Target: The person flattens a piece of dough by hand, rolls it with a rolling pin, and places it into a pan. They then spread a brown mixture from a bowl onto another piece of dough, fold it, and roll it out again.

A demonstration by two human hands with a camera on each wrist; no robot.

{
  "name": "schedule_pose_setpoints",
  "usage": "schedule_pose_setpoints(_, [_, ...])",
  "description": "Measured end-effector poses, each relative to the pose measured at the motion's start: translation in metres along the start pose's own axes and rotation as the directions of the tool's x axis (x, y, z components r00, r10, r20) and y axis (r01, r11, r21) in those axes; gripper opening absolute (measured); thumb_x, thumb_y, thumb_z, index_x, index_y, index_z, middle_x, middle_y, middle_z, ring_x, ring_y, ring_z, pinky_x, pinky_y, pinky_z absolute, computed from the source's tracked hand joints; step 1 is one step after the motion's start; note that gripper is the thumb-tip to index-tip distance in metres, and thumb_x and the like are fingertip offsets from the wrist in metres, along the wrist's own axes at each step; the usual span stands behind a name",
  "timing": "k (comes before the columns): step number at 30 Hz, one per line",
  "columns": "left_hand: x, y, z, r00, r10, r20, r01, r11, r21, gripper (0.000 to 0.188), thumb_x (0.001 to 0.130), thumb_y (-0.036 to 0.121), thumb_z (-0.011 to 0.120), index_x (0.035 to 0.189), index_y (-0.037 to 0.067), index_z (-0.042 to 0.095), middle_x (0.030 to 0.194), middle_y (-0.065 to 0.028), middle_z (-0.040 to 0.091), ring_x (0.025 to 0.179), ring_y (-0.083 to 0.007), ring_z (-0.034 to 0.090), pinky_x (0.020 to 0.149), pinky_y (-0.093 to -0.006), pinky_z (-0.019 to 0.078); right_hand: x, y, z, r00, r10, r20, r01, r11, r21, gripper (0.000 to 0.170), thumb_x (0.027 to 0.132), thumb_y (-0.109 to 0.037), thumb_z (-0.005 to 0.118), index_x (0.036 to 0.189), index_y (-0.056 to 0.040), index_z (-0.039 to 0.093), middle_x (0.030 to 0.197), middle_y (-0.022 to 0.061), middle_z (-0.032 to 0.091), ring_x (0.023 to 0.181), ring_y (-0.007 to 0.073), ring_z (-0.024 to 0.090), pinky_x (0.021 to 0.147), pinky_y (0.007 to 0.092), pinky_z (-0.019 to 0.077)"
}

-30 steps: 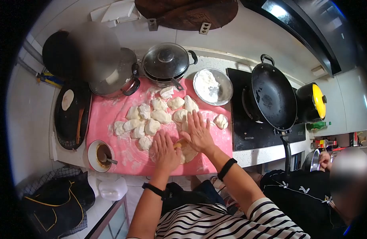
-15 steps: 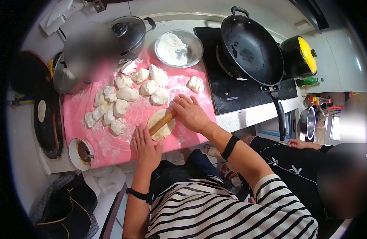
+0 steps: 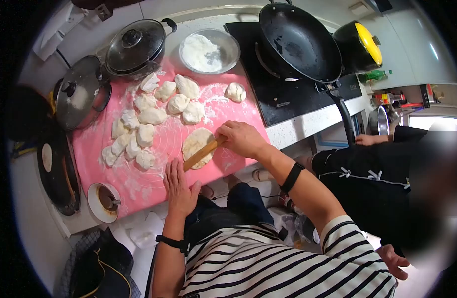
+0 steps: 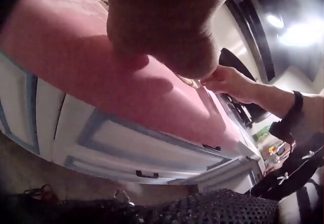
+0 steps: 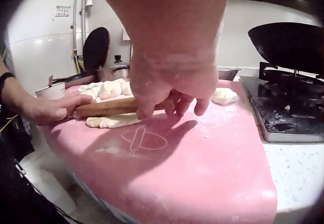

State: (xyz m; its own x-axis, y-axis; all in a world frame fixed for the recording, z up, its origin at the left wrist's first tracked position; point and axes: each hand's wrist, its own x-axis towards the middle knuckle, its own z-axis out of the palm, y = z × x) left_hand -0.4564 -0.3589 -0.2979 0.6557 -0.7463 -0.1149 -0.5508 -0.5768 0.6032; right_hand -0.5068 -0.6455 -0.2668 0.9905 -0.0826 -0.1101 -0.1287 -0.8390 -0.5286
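Note:
A wooden rolling pin (image 3: 201, 154) lies slantwise across a round, flattened piece of dough (image 3: 194, 142) on a pink mat (image 3: 144, 186). My right hand (image 3: 242, 139) grips the pin's right end, thumb and fingertips around it, as the right wrist view also shows. At the other end, my left hand (image 3: 180, 191) rests with its fingers extended along the tip of the pin (image 5: 111, 107). In the left wrist view the forearm hides most of this work. Several floured dough lumps (image 3: 152, 116) sit behind the pin, one lump (image 3: 236, 92) apart on the right.
A metal bowl of flour (image 3: 232, 57) and lidded pots (image 3: 134, 49) stand at the back. On the right are a hob (image 3: 288, 105) and a wok (image 3: 303, 44). A bowl with a spoon (image 3: 95, 211) sits front left, near a black griddle (image 3: 52, 186). Another person (image 3: 372, 184) is at the right.
The head view has shifted. Both hands lay spread over the pin; now the right one curls round its end, and the dough disc shows between them.

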Motion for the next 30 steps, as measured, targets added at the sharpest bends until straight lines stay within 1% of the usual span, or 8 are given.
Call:
schedule_pose_setpoints(4, [-0.003, -0.004, 0.001, 0.999, 0.039, 0.003, -0.039, 0.999, 0.027, 0.087, 0.09, 0.039, 0.062, 0.154, -0.001, 0.02, 0.16, -0.0208, 0.021, 0.148, -0.0421, 0.016, 0.12, -0.0572, 0.0113, -0.004, -0.01, 0.005, 0.995, 0.094, -0.046, -0.089, 0.991, 0.097, 0.022, 0.08, -0.013, 0.07, 0.101, -0.0118, 0.063, 0.101, 0.0072, 0.065, 0.092, 0.0303, 0.066, 0.077, 0.04, 0.0543])
schedule_pose_setpoints(7, [0.001, -0.005, 0.004, 0.998, 0.061, -0.031, -0.06, 0.998, 0.02, 0.088, 0.089, 0.04, 0.063, 0.154, -0.001, 0.021, 0.16, -0.0204, 0.021, 0.148, -0.0424, 0.017, 0.119, -0.0577, 0.0117, -0.006, -0.017, 0.004, 0.989, 0.142, -0.037, -0.137, 0.985, 0.107, 0.023, 0.08, -0.011, 0.07, 0.102, -0.0114, 0.063, 0.102, 0.007, 0.065, 0.093, 0.0301, 0.066, 0.078, 0.0399, 0.0545])
schedule_pose_setpoints(14, [-0.002, -0.006, 0.001, 0.999, 0.05, -0.004, -0.05, 0.999, 0.003, 0.086, 0.09, 0.04, 0.061, 0.154, -0.001, 0.022, 0.16, -0.02, 0.022, 0.148, -0.0429, 0.016, 0.118, -0.0586, 0.0125, -0.001, -0.015, 0.002, 0.993, 0.119, -0.008, -0.117, 0.988, 0.103, 0.022, 0.08, -0.01, 0.07, 0.101, -0.009, 0.064, 0.104, 0.0075, 0.065, 0.089, 0.0301, 0.068, 0.078, 0.0386, 0.0554])
schedule_pose_setpoints(17, [-0.001, -0.005, 0.002, 0.999, 0.048, -0.014, -0.048, 0.999, 0.01, 0.085, 0.089, 0.04, 0.061, 0.154, -0.001, 0.022, 0.16, -0.0202, 0.022, 0.148, -0.0427, 0.016, 0.118, -0.0594, 0.0121, 0.0, -0.017, -0.001, 0.992, 0.122, 0.031, -0.125, 0.984, 0.124, 0.031, 0.076, -0.003, 0.073, 0.105, -0.007, 0.064, 0.107, 0.0069, 0.064, 0.092, 0.0252, 0.069, 0.081, 0.0341, 0.0563])
schedule_pose_setpoints(20, [-0.002, -0.006, 0.004, 0.998, 0.061, -0.017, -0.06, 0.998, 0.013, 0.086, 0.089, 0.039, 0.061, 0.154, -0.001, 0.022, 0.159, -0.0203, 0.022, 0.148, -0.0428, 0.016, 0.118, -0.0599, 0.0118, 0.0, -0.017, 0.003, 0.993, 0.116, 0.012, -0.116, 0.993, 0.028, 0.031, 0.077, -0.003, 0.073, 0.106, -0.0072, 0.064, 0.109, 0.007, 0.064, 0.093, 0.0252, 0.069, 0.082, 0.0342, 0.0563])
schedule_pose_setpoints(23, [-0.001, -0.006, 0.002, 0.998, 0.055, -0.019, -0.055, 0.998, -0.004, 0.086, 0.088, 0.039, 0.061, 0.154, -0.001, 0.023, 0.159, -0.0204, 0.023, 0.148, -0.043, 0.016, 0.118, -0.06, 0.0116, 0.0, -0.018, 0.007, 0.992, 0.128, -0.005, -0.128, 0.989, 0.078, 0.032, 0.077, -0.003, 0.072, 0.108, -0.0079, 0.065, 0.111, 0.007, 0.063, 0.094, 0.0257, 0.069, 0.083, 0.0354, 0.0561])
schedule_pose_setpoints(26, [0.001, -0.005, 0.001, 0.998, 0.06, -0.026, -0.06, 0.998, -0.003, 0.086, 0.088, 0.039, 0.061, 0.153, -0.001, 0.023, 0.159, -0.0205, 0.023, 0.148, -0.0433, 0.016, 0.118, -0.0598, 0.0113, -0.002, -0.019, 0.008, 0.99, 0.139, -0.022, -0.138, 0.988, 0.065, 0.032, 0.077, -0.003, 0.072, 0.108, -0.0082, 0.065, 0.112, 0.0068, 0.063, 0.097, 0.0266, 0.068, 0.083, 0.036, 0.056])
schedule_pose_setpoints(30, [-0.002, -0.005, 0.001, 0.997, 0.076, -0.012, -0.076, 0.997, 0.014, 0.089, 0.086, 0.035, 0.063, 0.154, -0.002, 0.02, 0.161, -0.02, 0.019, 0.149, -0.0419, 0.014, 0.119, -0.0587, 0.0103, -0.006, -0.021, 0.012, 0.99, 0.129, -0.063, -0.126, 0.991, 0.05, 0.026, 0.08, -0.01, 0.071, 0.105, -0.01, 0.064, 0.109, 0.0067, 0.064, 0.094, 0.0304, 0.067, 0.079, 0.0384, 0.0554])
